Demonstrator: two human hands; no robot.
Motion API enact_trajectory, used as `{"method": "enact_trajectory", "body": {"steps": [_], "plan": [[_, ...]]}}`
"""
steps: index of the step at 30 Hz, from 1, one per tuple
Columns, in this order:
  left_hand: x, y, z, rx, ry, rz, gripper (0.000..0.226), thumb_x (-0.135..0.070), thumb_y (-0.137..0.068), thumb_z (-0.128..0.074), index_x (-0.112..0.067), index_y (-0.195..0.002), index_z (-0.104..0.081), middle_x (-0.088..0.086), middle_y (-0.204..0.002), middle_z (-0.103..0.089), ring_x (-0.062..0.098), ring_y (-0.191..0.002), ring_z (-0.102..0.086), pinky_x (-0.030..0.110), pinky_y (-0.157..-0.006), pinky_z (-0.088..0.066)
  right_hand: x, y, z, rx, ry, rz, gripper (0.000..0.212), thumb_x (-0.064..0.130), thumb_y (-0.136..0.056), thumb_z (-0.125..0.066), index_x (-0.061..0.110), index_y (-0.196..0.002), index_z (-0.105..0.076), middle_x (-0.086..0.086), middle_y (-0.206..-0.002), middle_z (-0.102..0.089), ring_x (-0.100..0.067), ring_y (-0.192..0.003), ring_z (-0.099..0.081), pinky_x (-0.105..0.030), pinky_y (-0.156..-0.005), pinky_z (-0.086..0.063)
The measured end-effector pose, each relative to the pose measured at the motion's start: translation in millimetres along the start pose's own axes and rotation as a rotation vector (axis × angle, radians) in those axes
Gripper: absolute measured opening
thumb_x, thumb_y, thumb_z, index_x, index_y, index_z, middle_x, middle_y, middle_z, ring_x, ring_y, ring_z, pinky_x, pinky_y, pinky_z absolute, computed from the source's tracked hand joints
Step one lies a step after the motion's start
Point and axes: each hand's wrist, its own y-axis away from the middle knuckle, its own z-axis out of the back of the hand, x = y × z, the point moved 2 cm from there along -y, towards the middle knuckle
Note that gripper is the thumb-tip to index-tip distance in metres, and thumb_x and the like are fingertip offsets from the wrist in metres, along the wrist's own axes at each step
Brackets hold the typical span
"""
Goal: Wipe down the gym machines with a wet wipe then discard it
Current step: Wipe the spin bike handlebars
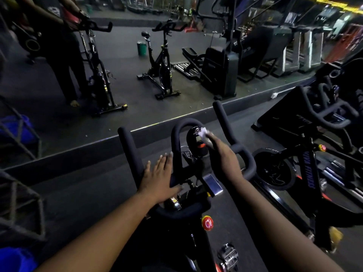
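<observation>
Room: dim gym, dark matte rubber floor (82, 193), wall mirror (121, 61) ahead reflecting bikes and a green bin (141, 48)
Machine: black spin bike with padded foam handlebars (177, 146), curved loop at centre, red round knob (207, 223) below
Left hand (159, 182): released, fingers straight and flat on the handlebar's left section
Right hand (224, 160): grasping a crumpled white wet wipe (204, 135), pressed to the bike's black rounded centre housing (194, 138)
Adjacent: second black spin bike (308, 165) at right, just beside
</observation>
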Motion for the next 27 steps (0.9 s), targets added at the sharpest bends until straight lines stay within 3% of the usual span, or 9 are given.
{"method": "enact_trajectory", "body": {"steps": [2,6,7,10,13,15,21,24,27], "plan": [[-9,-7,1,0.038,0.065,0.009,0.129,-0.081,-0.084,-0.049,-0.011,-0.146,0.04,0.01,-0.168,0.022,0.022,-0.158,0.008,0.052,-0.127,0.002,-1,-18,-20,0.043,0.004,0.01,0.072,0.04,-0.089,-0.038,0.017,-0.157,-0.035,-0.007,-0.164,-0.03,-0.023,-0.151,-0.029,-0.041,-0.119,-0.033],[-20,-6,-3,0.02,0.028,0.027,0.13,-0.069,-0.088,-0.056,-0.005,-0.142,0.044,0.014,-0.168,0.019,0.023,-0.158,0.005,0.05,-0.127,-0.004,-13,-8,-71,0.27,0.301,-0.029,0.11,0.084,-0.083,-0.024,0.015,-0.157,0.019,-0.003,-0.165,0.022,-0.024,-0.154,0.017,-0.062,-0.122,-0.003],[-19,-6,-3,0.003,0.013,0.029,0.13,-0.068,-0.089,-0.056,-0.006,-0.141,0.045,0.014,-0.169,0.017,0.022,-0.158,0.004,0.05,-0.127,-0.006,-18,-1,-77,0.286,0.382,0.02,0.115,0.091,-0.08,-0.018,0.015,-0.156,0.024,-0.005,-0.165,0.022,-0.025,-0.155,0.016,-0.063,-0.12,-0.001],[-20,-7,-2,-0.011,-0.017,0.035,0.13,-0.069,-0.088,-0.056,-0.003,-0.145,0.04,0.017,-0.17,0.006,0.025,-0.158,-0.005,0.048,-0.127,-0.011,-28,2,-72,0.269,0.513,0.118,0.118,0.093,-0.077,-0.009,0.012,-0.159,0.017,-0.008,-0.168,0.009,-0.026,-0.157,0.002,-0.071,-0.117,-0.013],[-22,-7,-2,-0.028,-0.054,0.041,0.131,-0.069,-0.087,-0.056,-0.001,-0.145,0.039,0.019,-0.169,-0.005,0.027,-0.156,-0.015,0.046,-0.126,-0.017,-24,-28,-61,0.218,0.394,-0.011,0.119,0.095,-0.074,-0.014,0.016,-0.157,0.021,-0.001,-0.163,0.028,-0.018,-0.152,0.026,-0.064,-0.119,0.001],[-21,-6,-1,-0.035,-0.07,0.039,0.129,-0.07,-0.087,-0.055,-0.002,-0.142,0.04,0.017,-0.17,-0.007,0.026,-0.155,-0.019,0.045,-0.125,-0.02,-13,-42,-64,0.163,0.305,-0.093,0.123,0.092,-0.072,-0.022,0.014,-0.158,0.017,-0.002,-0.161,0.03,-0.019,-0.15,0.028,-0.06,-0.12,0.002],[-22,-6,2,-0.062,-0.065,0.029,0.128,-0.067,-0.087,-0.059,-0.002,-0.15,0.032,0.015,-0.164,-0.027,0.026,-0.142,-0.041,0.037,-0.115,-0.034,-34,1,-87,0.191,0.489,0.088,0.118,0.091,-0.081,-0.015,0.006,-0.161,0.002,-0.011,-0.168,0.014,-0.028,-0.157,0.005,-0.071,-0.115,-0.02],[-21,-7,-3,-0.073,-0.107,0.016,0.129,-0.069,-0.088,-0.056,-0.001,-0.145,0.037,0.017,-0.16,-0.034,0.026,-0.139,-0.044,0.037,-0.112,-0.036,-51,-3,-74,0.182,0.441,0.011,0.122,0.095,-0.077,-0.019,0.011,-0.159,0.014,-0.006,-0.165,0.027,-0.021,-0.155,0.019,-0.072,-0.117,-0.007],[-23,-7,-2,-0.073,-0.133,0.02,0.127,-0.066,-0.089,-0.056,0.003,-0.15,0.031,0.018,-0.16,-0.033,0.026,-0.14,-0.043,0.036,-0.113,-0.036,-33,-26,-73,0.136,0.349,-0.053,0.126,0.092,-0.074,-0.029,0.012,-0.156,0.022,-0.007,-0.164,0.027,-0.018,-0.151,0.029,-0.068,-0.116,0.003]]}}
